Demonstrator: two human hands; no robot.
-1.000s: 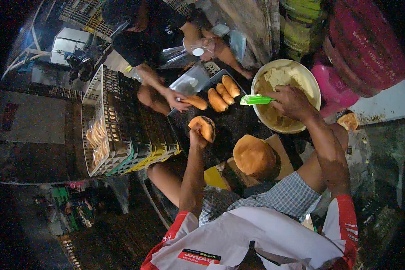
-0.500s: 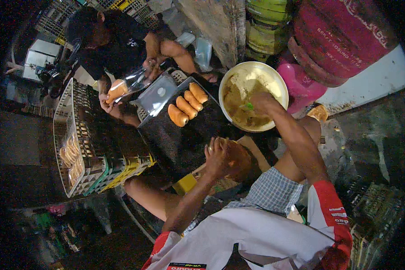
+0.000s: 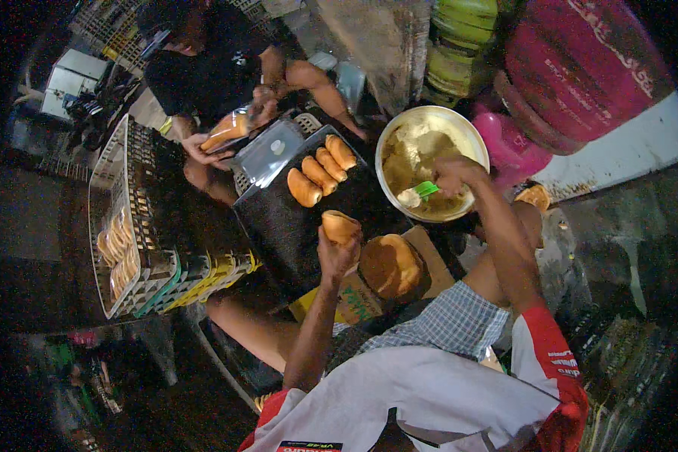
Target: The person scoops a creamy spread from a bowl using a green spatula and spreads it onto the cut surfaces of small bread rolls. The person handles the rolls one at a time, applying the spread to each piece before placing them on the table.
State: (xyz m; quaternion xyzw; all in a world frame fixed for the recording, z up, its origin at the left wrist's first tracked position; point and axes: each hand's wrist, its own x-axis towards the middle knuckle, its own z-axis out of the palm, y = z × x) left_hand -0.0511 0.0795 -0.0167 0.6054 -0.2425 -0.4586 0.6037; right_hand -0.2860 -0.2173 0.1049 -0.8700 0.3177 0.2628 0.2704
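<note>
My left hand (image 3: 336, 260) is wrapped round a golden bread roll (image 3: 340, 224), raised beside the near edge of the black tray (image 3: 279, 233). My right hand (image 3: 461, 175) grips a green spatula (image 3: 427, 188) over the white tub (image 3: 484, 162). A pale lump of filling (image 3: 408, 197) sits on the spatula's end. Inside the tub lies a yellowish-beige filling (image 3: 433, 154). Several golden rolls (image 3: 320, 175) are lined up on the tray. A large browned mass of bread (image 3: 390, 266) rests on a cardboard box (image 3: 433, 260) between my legs.
Across from me a person (image 3: 203, 71) in black handles a roll in a clear bag (image 3: 226, 129) above a stack of clear bags (image 3: 267, 154). At left stand stacked plastic crates (image 3: 132, 290) with packed bread. Green gas cylinders (image 3: 459, 45) and a magenta drum (image 3: 580, 68) stand beyond the tub.
My left hand has moved up and left from the bread mass, now with a roll in it. My right hand has lifted the spatula, with filling on it, out of the tub's contents.
</note>
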